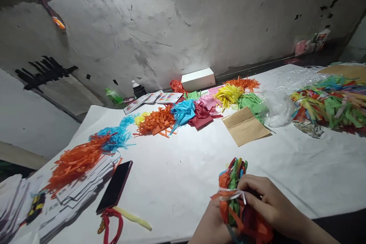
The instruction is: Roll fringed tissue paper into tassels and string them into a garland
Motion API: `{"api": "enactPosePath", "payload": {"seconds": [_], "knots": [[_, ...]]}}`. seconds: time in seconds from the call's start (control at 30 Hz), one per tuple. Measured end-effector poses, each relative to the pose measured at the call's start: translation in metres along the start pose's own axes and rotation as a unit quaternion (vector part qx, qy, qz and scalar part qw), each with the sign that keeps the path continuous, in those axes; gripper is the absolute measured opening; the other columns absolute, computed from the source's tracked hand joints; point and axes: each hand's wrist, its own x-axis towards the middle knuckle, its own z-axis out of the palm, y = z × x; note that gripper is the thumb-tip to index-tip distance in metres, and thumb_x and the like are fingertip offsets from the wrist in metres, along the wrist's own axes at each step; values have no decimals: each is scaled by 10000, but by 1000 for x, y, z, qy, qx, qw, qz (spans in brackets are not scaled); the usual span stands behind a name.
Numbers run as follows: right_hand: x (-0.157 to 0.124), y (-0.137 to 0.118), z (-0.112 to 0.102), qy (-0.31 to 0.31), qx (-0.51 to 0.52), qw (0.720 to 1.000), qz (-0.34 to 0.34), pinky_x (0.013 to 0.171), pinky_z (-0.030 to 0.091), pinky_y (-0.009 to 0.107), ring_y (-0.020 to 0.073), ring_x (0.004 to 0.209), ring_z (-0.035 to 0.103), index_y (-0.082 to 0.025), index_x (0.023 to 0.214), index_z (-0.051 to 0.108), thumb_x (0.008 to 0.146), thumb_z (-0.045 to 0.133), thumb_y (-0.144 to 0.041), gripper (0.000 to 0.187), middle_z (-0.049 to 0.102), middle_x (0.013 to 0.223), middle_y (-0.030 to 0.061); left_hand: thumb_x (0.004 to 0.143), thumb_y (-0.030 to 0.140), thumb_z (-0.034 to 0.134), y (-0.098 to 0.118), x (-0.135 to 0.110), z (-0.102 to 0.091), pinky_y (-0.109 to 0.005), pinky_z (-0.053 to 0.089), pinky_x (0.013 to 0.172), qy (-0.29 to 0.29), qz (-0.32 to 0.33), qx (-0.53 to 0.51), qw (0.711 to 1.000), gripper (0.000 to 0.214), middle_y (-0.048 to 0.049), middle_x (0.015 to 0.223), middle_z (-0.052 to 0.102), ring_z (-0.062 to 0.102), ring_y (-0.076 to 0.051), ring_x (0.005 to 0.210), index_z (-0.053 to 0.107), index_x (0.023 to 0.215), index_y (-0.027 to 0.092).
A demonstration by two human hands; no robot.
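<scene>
At the near edge of the table, my left hand (213, 219) is wrapped round a bundle of colored paper strips (233, 179), orange, green, red, yellow and blue. A white tie (227, 194) circles the bundle near its upper part, its loose end hanging at the right side. With fingers closed, my right hand (268, 198) pinches at the tie on the bundle's right side. Its exact grip on the tie is partly hidden. Below the tie the strips spread down between both hands, and most of my left hand's fingers are behind them.
Piles of cut paper strips in orange (81, 160), blue (183, 112) and yellow (228, 94) line the table's back and left. A brown envelope (246, 126) lies ahead of my hands. To the left are a phone (115, 187) and stacked white cards (77, 202); mixed bundles (334, 103) sit right.
</scene>
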Motion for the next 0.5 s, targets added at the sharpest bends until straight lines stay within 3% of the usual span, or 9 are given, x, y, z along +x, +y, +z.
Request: {"api": "enactPosePath", "payload": {"seconds": [0.07,0.13,0.23,0.3,0.4,0.43,0.5], "knots": [[1,-2,-6,-43,-7,998,47,581,418,243,150,668,555,-206,897,588,956,539,-395,204,622,761,-8,729,528,836,3,-2,-3,-339,540,805,-27,1,-73,997,569,-75,975,716,669,-264,922,699,1142,160],[2,-4,-8,-73,-73,993,52,561,370,251,146,633,523,-209,850,566,952,541,-416,232,608,720,-18,654,529,889,6,-6,-9,-365,525,864,-58,-17,-153,986,687,-88,1001,717,669,-297,972,692,1196,157],[2,-6,-4,-72,-229,971,4,592,357,271,153,647,541,-210,742,548,960,530,-320,244,626,711,-15,577,617,899,9,-12,-16,-437,456,1018,-47,-48,-204,977,871,-129,1120,711,619,-366,1132,670,1274,148],[2,-7,0,-58,-276,958,-48,634,407,269,161,722,590,-216,738,576,948,541,-253,216,653,789,-4,671,647,831,8,-12,-16,-462,380,1108,-4,-44,-213,976,845,-143,1202,697,578,-369,1219,640,1331,156],[0,0,7,55,-298,945,-122,782,516,284,194,953,643,-225,988,672,980,525,-253,150,663,1063,64,848,595,693,1,-6,-8,-488,367,1129,84,-59,-261,960,642,-152,1215,712,604,-347,1218,662,1305,145],[-1,3,10,106,-318,931,-148,868,531,324,226,1072,627,-214,1156,654,994,532,-308,224,633,1199,107,862,593,671,-3,-3,-6,-499,392,1113,115,-79,-283,949,609,-158,1189,728,626,-350,1191,693,1256,130],[-2,14,17,163,-375,891,-200,1006,505,445,319,1295,516,-173,1430,502,972,577,-470,552,501,1439,187,859,600,659,-13,3,-3,-510,427,1091,160,-118,-289,937,571,-157,1155,751,645,-358,1174,742,1163,124]]}}
